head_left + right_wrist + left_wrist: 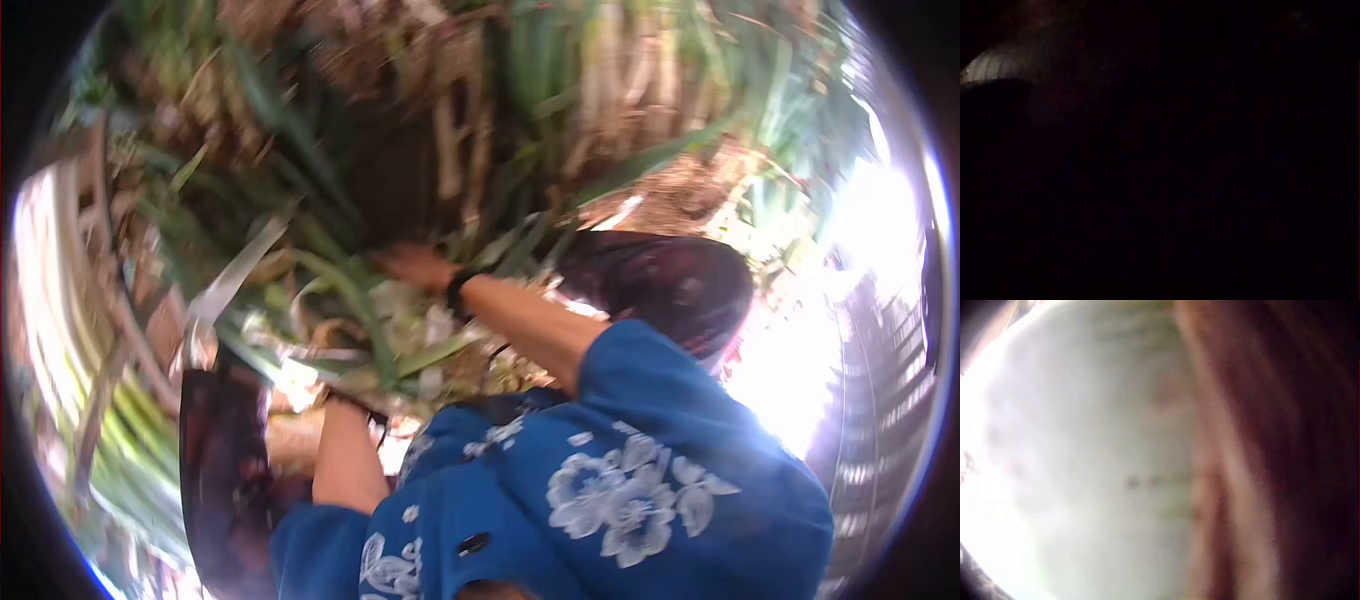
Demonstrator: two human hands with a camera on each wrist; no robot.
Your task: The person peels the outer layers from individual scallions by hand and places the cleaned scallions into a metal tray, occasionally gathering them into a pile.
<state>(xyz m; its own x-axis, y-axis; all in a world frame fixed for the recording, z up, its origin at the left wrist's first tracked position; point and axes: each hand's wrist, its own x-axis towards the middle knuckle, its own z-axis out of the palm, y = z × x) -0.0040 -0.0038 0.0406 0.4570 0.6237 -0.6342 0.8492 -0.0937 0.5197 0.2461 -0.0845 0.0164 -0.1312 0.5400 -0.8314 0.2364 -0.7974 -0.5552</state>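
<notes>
In the head view my right hand [415,267], blurred, reaches in among long green onion leaves [345,285] at the edge of a dark gap. Its fingertips are lost in shadow, and I cannot tell what they hold. A black strap [459,288] circles that wrist. Lower left, my left hand [318,393] is by my knee, mostly lost in glare and leaves. A pale flat strip [238,275] slants up just beyond it. Close before the left wrist camera is a blurred whitish-green surface [1097,444], with a brown, shadowed shape [1241,487] beside it. The right wrist view is nearly black.
Onion plants with pale stems [640,70] stand in front, over brown soil and straw [690,190]. More long pale-green stalks [75,300] lie at the left. My dark-clad knees [660,285] frame the work. Leaf scraps [430,345] litter the ground between them.
</notes>
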